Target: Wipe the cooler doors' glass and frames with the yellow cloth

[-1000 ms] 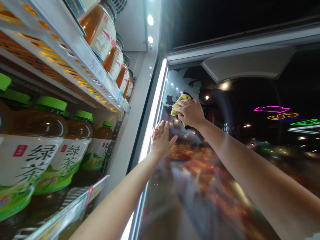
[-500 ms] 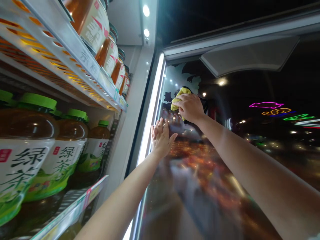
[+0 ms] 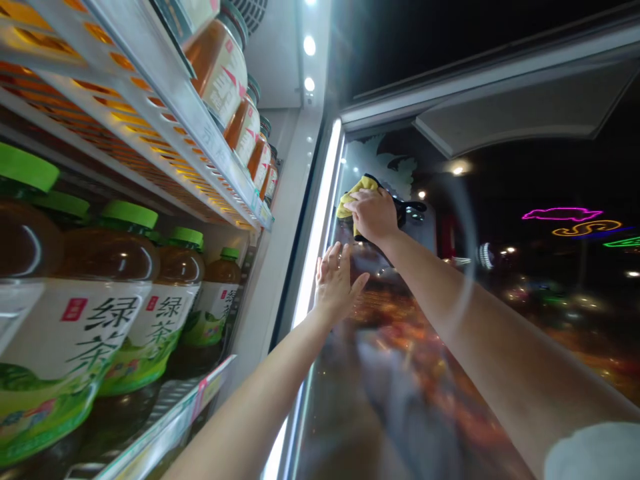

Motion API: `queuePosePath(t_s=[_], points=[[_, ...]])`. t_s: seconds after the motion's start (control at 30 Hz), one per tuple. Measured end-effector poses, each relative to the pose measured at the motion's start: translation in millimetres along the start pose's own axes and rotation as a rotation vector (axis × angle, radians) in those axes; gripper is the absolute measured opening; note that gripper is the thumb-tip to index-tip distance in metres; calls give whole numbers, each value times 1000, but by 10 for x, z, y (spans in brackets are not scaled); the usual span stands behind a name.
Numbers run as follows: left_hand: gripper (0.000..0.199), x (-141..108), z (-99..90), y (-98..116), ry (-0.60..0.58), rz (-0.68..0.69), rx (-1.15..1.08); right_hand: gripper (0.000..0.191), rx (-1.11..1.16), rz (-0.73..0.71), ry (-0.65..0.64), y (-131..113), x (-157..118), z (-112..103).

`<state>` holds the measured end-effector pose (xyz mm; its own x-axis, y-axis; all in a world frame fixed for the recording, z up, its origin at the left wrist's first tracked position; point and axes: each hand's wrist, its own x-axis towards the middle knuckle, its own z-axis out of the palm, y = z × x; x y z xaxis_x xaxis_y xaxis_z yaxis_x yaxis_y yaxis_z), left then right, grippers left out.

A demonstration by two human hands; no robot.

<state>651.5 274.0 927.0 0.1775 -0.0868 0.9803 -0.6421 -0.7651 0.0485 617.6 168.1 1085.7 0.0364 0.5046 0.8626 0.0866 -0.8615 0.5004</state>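
A yellow cloth (image 3: 351, 199) with a dark edge is bunched under my right hand (image 3: 376, 212), whose fingers press it against the upper part of the glass door (image 3: 400, 400). Lower and to the left, my left hand (image 3: 336, 283) lies flat on the same glass with its fingers stretched out and the thumb apart. It holds nothing. Close beside its fingertips runs the bright light strip (image 3: 320, 220) along the door's edge. A pale leaf-shaped decal (image 3: 387, 157) shows on the glass above the cloth.
On the left, an open drinks cooler holds several green-capped tea bottles (image 3: 125, 260). A perforated white shelf (image 3: 165, 107) above them carries several amber bottles (image 3: 225, 73). The cooler's frame (image 3: 280, 267) stands between shelves and door. Neon signs (image 3: 563, 214) glow at the right.
My right hand and the cloth have shifted slightly left across the glass, toward the light strip. My left hand keeps its place on the door. The whole view has swung a little left.
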Motion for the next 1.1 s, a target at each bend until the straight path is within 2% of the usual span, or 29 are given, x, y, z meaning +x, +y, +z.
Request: queuePosePath(t_s=[0.1, 0.17, 0.27, 0.37, 0.43, 0.53, 0.63, 0.7, 0.77, 0.87, 1.0, 1.1], points=[[68, -8, 26, -27, 63, 27, 7, 43, 5, 56, 40, -72, 101, 96], [67, -9, 48, -39, 104, 25, 2, 46, 19, 6, 19, -115, 91, 108], [66, -4, 80, -56, 152, 12, -6, 42, 32, -111, -48, -55, 3, 6], [65, 6, 104, -85, 179, 23, -10, 33, 6, -77, -43, 75, 8, -109], [65, 11, 113, -110, 184, 33, -9, 31, -28, -1, -12, 95, 95, -104], [64, 15, 117, -144, 199, 42, -10, 36, -43, 48, -7, -11, 227, -2], [63, 13, 112, -159, 208, 47, -22, 36, -9, -46, -73, -102, 211, 50], [64, 10, 108, -157, 197, 44, -30, 34, 16, -147, -116, -70, 145, 10], [64, 8, 104, -153, 183, 37, -38, 32, 24, -188, -124, 11, 114, -53], [64, 4, 96, -153, 179, 38, -49, 34, 4, -127, -85, 72, 206, -60], [62, -6, 84, -179, 186, 43, -52, 39, -37, -24, -45, -103, 375, 118], [62, -26, 85, -203, 179, 42, -60, 41, -24, -106, -84, -211, 290, 171]])
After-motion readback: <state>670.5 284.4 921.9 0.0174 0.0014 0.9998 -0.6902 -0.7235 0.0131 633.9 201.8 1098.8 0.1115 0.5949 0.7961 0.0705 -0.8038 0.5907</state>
